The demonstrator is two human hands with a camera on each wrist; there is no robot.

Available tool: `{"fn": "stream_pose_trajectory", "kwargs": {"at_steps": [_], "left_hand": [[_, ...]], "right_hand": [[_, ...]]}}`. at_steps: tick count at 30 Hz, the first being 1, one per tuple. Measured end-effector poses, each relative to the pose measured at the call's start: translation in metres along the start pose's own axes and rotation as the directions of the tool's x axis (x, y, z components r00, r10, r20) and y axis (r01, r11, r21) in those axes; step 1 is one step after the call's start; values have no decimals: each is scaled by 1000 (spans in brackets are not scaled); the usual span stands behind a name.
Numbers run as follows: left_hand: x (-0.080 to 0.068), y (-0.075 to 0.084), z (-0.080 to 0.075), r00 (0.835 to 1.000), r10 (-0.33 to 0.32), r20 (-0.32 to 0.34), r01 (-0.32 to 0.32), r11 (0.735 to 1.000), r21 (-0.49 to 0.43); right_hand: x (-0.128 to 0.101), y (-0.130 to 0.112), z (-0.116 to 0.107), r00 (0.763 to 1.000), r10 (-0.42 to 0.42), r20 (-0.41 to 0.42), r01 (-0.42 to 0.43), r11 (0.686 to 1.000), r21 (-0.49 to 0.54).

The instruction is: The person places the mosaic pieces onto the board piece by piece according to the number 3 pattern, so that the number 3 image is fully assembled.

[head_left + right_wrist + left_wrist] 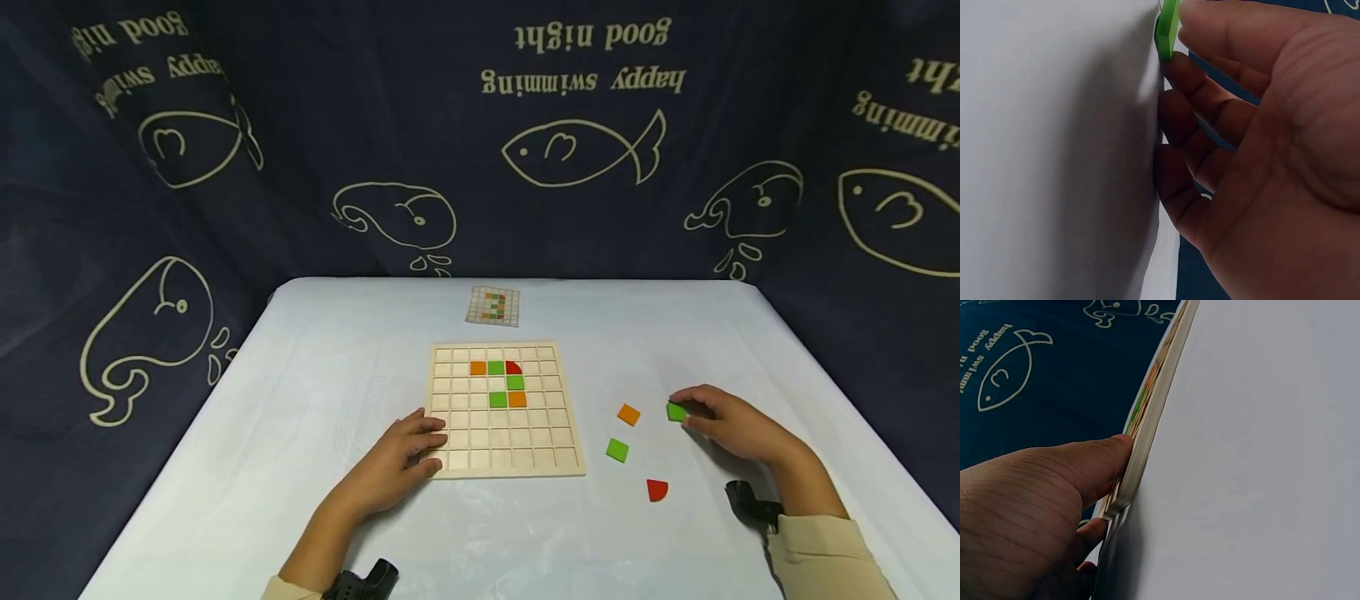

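Here, the right hand [731, 425] has its grip clamped on a green square tile [676, 412], pinched between thumb and fingertips at the worktop [337, 392] surface, well right of the wooden grid board [504, 450]. The right wrist view shows the same green square tile [1168, 28] edge-on under the thumb, with the other fingers [1188, 119] curled against the cloth. The left hand [397, 462] rests with its fingers relaxed and apart on the board's near left corner, its thumb against the board's edge [1141, 434].

Around the pinched tile lie 3 loose pieces: an orange square [628, 414] just to its left, a second green square [617, 450] nearer the person, and a red quarter-round piece [657, 490] nearest of all. None of them touch. On the board sit 6 pieces: 2 orange, 3 green, 1 red. A small pattern card [492, 305] lies beyond the board.

The worktop is covered in pale cloth. A dark blue curtain [300, 125] printed with fish and whales hangs behind and at both sides.
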State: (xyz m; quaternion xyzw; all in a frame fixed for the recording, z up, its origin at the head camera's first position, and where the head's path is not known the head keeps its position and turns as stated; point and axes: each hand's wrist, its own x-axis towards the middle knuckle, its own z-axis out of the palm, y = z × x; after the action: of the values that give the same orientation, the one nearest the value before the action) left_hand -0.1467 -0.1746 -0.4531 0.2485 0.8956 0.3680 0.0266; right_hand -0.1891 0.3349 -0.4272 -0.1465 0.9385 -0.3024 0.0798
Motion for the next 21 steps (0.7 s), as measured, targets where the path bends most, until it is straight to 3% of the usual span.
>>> {"fn": "stream_pose_trajectory", "kwargs": {"at_steps": [6, 21], "left_hand": [[1, 2, -1, 1000, 9, -7, -9, 1000, 7], [0, 3, -1, 1000, -1, 2, 1, 1000, 4]], "right_hand": [[2, 1, -2, 1000, -20, -16, 19, 999, -34], [2, 4, 3, 1000, -2, -1, 2, 1000, -6]]}}
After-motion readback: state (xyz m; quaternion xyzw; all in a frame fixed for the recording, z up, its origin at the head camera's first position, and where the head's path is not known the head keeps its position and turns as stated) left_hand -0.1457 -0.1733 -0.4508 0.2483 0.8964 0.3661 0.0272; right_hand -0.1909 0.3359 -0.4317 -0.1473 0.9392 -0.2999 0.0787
